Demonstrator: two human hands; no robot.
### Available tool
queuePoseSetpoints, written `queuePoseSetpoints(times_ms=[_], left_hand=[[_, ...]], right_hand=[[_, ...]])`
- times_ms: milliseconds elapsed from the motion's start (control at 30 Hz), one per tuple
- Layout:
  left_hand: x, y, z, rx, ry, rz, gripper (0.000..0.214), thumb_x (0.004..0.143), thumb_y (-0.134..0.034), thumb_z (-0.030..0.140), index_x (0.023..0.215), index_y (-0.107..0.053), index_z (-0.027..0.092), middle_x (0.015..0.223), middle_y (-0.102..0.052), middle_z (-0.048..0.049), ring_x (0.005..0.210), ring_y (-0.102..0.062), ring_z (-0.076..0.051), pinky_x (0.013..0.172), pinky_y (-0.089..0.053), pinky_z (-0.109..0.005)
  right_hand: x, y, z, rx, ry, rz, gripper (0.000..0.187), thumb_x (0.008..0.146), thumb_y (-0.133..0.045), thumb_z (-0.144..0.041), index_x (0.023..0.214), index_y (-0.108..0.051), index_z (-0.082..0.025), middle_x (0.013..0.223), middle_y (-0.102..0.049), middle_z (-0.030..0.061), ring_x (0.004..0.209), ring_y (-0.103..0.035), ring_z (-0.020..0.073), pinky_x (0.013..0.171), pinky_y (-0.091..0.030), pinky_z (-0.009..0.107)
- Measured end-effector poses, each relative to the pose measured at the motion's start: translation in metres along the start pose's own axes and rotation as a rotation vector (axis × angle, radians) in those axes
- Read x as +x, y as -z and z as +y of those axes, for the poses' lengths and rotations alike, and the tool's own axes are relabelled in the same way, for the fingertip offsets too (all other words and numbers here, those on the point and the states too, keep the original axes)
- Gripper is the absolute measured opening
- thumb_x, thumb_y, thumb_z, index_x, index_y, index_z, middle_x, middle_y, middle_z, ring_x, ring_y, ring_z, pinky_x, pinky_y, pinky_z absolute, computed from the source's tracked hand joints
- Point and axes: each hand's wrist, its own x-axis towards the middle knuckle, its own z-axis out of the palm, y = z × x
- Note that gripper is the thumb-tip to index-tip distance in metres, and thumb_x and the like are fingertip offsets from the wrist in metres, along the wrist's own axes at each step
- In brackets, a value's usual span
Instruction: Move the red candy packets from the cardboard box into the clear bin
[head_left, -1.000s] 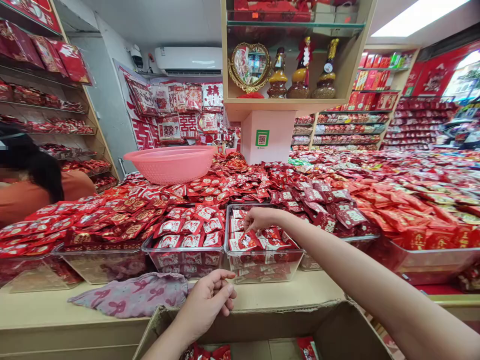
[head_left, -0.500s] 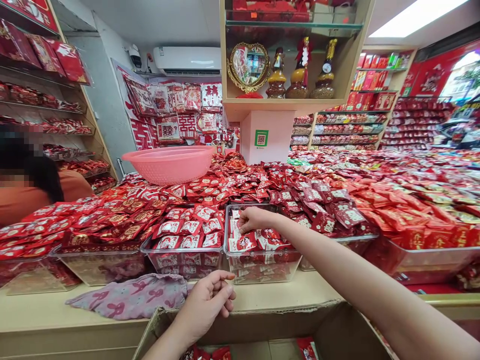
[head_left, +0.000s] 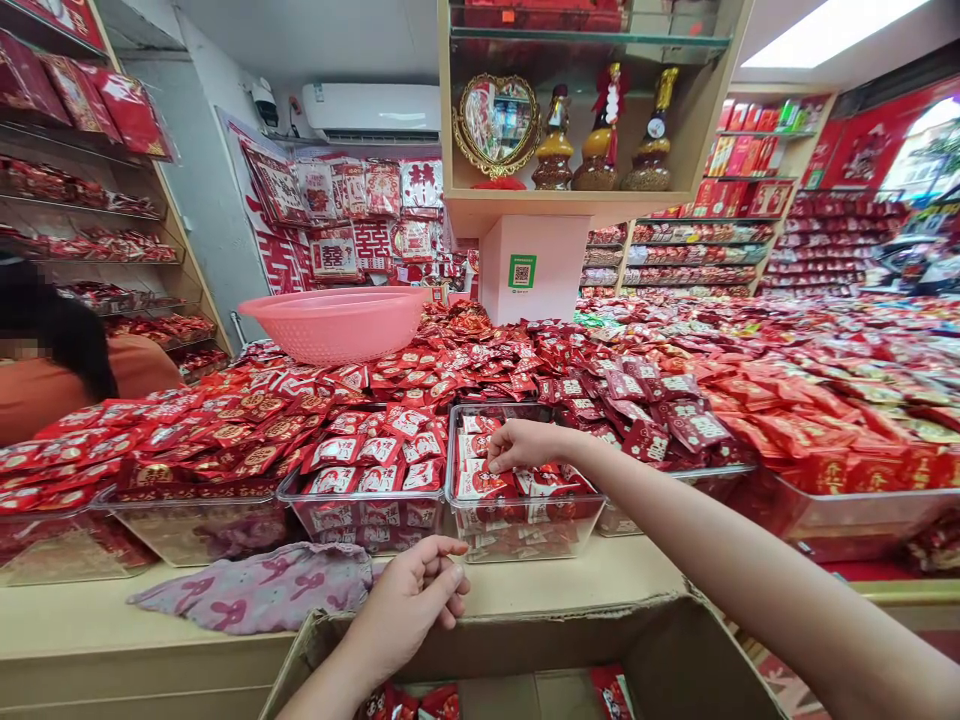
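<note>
My right hand [head_left: 531, 446] reaches into a clear plastic bin [head_left: 525, 540] holding small red-and-white packets [head_left: 481, 484]. Its fingers are curled down and closed over the packets, and whatever lies between the fingertips is hidden. My left hand [head_left: 421, 590] hovers above the near edge of an open cardboard box [head_left: 592, 630]. Its fingers are loosely bent and apart, with nothing visible in them. Inside the box lie a few red packets [head_left: 613, 692], partly cut off by the picture's lower edge.
Neighbouring clear bins [head_left: 360, 535] overflow with red packets. A crumpled pinkish cloth [head_left: 255, 588] lies on the counter [head_left: 67, 625]. A pink basket [head_left: 337, 325] rests on the heaps behind. An overhead shelf [head_left: 592, 203] holds bottles and a mirror. Another person [head_left: 139, 368] is at far left.
My right hand has shifted slightly right and down within the bin, showing more packets to its left. The left hand stays nearly still. The whole view has moved a little.
</note>
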Motion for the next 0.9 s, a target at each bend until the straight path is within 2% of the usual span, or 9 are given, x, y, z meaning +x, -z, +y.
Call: queuePoseSetpoints(times_ms=[167, 267, 333, 467, 533, 767, 900], left_hand=[[0.001, 0.001, -0.001, 0.025, -0.006, -0.003, 0.027, 0.075, -0.053, 0.031, 0.095, -0.051, 0.014, 0.065, -0.057, 0.0006, 0.054, -0.055, -0.011, 0.045, -0.043, -0.021], [0.001, 0.001, 0.000, 0.029, -0.013, -0.011, 0.026, 0.076, -0.052, 0.031, 0.095, -0.051, 0.014, 0.065, -0.057, 0.0004, 0.055, -0.055, -0.011, 0.045, -0.043, -0.022], [0.001, 0.000, 0.001, 0.025, -0.012, -0.015, 0.026, 0.076, -0.052, 0.031, 0.095, -0.051, 0.014, 0.065, -0.057, 0.0007, 0.055, -0.055, -0.011, 0.045, -0.043, -0.021], [0.000, 0.000, 0.002, 0.026, -0.009, -0.021, 0.025, 0.075, -0.052, 0.030, 0.094, -0.051, 0.014, 0.065, -0.057, 0.0010, 0.055, -0.055, -0.011, 0.046, -0.043, -0.022], [0.001, 0.000, 0.002, 0.024, -0.011, -0.020, 0.025, 0.075, -0.053, 0.031, 0.094, -0.051, 0.015, 0.065, -0.058, 0.0011, 0.056, -0.056, -0.011, 0.046, -0.043, -0.022], [-0.001, 0.000, 0.002, 0.025, -0.012, -0.009, 0.026, 0.074, -0.054, 0.031, 0.094, -0.052, 0.015, 0.064, -0.058, 0.0016, 0.055, -0.055, -0.011, 0.046, -0.043, -0.021], [-0.001, 0.000, 0.003, 0.025, -0.011, -0.008, 0.026, 0.074, -0.053, 0.031, 0.094, -0.051, 0.015, 0.064, -0.057, 0.0017, 0.055, -0.055, -0.010, 0.046, -0.043, -0.021]], right_hand=[[-0.007, 0.002, -0.006, -0.056, -0.028, 0.015, 0.018, 0.065, -0.060, -0.030, 0.068, -0.063, -0.013, 0.059, -0.055, -0.0003, 0.054, -0.045, 0.0089, 0.049, -0.032, 0.020], [-0.017, 0.007, -0.016, -0.075, -0.038, 0.085, 0.020, 0.065, -0.060, -0.031, 0.073, -0.063, -0.013, 0.065, -0.058, 0.0011, 0.058, -0.047, 0.0100, 0.051, -0.032, 0.020], [-0.026, 0.012, -0.023, -0.052, 0.005, 0.098, 0.023, 0.066, -0.060, -0.033, 0.076, -0.064, -0.013, 0.068, -0.060, 0.0020, 0.061, -0.048, 0.0104, 0.054, -0.034, 0.021], [-0.037, 0.017, -0.033, 0.040, 0.082, -0.121, 0.030, 0.064, -0.062, -0.039, 0.079, -0.065, -0.012, 0.072, -0.063, 0.0024, 0.064, -0.051, 0.0106, 0.058, -0.037, 0.020], [-0.038, 0.016, -0.033, 0.037, 0.083, -0.181, 0.032, 0.063, -0.063, -0.039, 0.081, -0.066, -0.012, 0.072, -0.064, 0.0029, 0.064, -0.052, 0.0112, 0.057, -0.037, 0.020], [-0.033, 0.010, -0.018, -0.051, 0.098, -0.156, 0.018, 0.066, -0.059, -0.022, 0.079, -0.067, -0.012, 0.065, -0.062, 0.0005, 0.057, -0.049, 0.0090, 0.054, -0.036, 0.019], [-0.033, 0.010, -0.013, -0.057, 0.107, -0.159, 0.017, 0.066, -0.058, -0.021, 0.078, -0.066, -0.012, 0.064, -0.061, 0.0002, 0.056, -0.049, 0.0087, 0.053, -0.036, 0.019]])
